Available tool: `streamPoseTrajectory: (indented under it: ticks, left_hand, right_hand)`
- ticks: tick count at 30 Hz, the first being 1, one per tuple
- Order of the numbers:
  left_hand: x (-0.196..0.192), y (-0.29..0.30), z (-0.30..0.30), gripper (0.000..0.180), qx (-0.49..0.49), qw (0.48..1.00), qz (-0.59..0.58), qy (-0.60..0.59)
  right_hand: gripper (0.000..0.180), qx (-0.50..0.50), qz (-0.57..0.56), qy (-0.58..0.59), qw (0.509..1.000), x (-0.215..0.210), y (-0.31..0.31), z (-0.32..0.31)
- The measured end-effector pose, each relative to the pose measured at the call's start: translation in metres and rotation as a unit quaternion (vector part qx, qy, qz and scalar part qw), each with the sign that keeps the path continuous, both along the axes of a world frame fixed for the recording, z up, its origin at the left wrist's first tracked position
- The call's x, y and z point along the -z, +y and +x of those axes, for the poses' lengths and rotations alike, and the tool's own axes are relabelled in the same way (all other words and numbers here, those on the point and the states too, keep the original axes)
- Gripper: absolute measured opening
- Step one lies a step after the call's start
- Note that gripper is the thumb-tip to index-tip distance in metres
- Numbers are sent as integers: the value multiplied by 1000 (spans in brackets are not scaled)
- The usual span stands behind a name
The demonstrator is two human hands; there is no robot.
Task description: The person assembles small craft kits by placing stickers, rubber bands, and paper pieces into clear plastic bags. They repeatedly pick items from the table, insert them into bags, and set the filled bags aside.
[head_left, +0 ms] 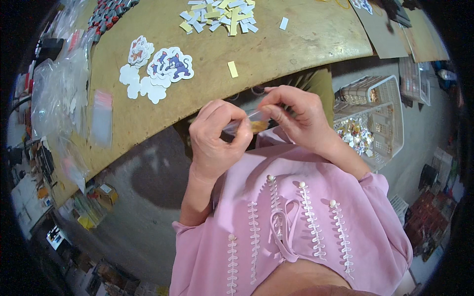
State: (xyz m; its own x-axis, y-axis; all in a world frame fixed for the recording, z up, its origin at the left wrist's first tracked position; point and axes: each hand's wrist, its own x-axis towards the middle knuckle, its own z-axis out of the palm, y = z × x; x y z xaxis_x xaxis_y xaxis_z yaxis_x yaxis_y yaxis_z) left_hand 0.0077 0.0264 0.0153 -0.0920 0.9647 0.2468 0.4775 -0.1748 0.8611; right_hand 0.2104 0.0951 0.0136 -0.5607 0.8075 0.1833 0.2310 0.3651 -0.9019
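Over my lap, at the table's near edge, a small clear plastic bag (pixel 256 116) is stretched between my hands. Something yellowish shows in or behind it; I cannot make out what. My left hand (pixel 217 133) pinches one side of the bag between thumb and bent fingers. With thumb and forefinger, my right hand (pixel 298 114) grips the other side by its upper edge. On the table left of my hands lie die-cut stickers or cards with a blue cat (pixel 177 68), beside a stack with a reddish figure (pixel 140 50) and several blank white backs (pixel 152 90).
The wooden table (pixel 306 39) bears a heap of yellow and white strips (pixel 219 15), one loose yellow strip (pixel 233 69) and flat zip bags (pixel 102 118). Dark and red small parts (pixel 106 17) lie far left. A white basket (pixel 390 123) of shiny pieces stands at right.
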Motion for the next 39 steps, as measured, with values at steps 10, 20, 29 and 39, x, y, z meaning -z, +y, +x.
streamPoseTrajectory:
  ticks: [10, 20, 29, 39]
  left_hand:
    - [-10, -8, -23, 10, 17, 999, -14, -46]
    - [13, -29, -215, 24, -421, 826, 5, 374]
    - [34, -42, -261, 18, -421, 890, -39, 170]
    - [-37, -25, -95, 15, -62, 937, 51, 341]
  right_hand:
    - [10, 54, -130, 70, 987, 2, 20, 62]
    - [14, 208, -109, -258, 937, 71, 60, 304]
    - [17, 38, -18, -526, 850, 159, 27, 315]
    - [17, -36, -202, -52, 977, -18, 9, 17]
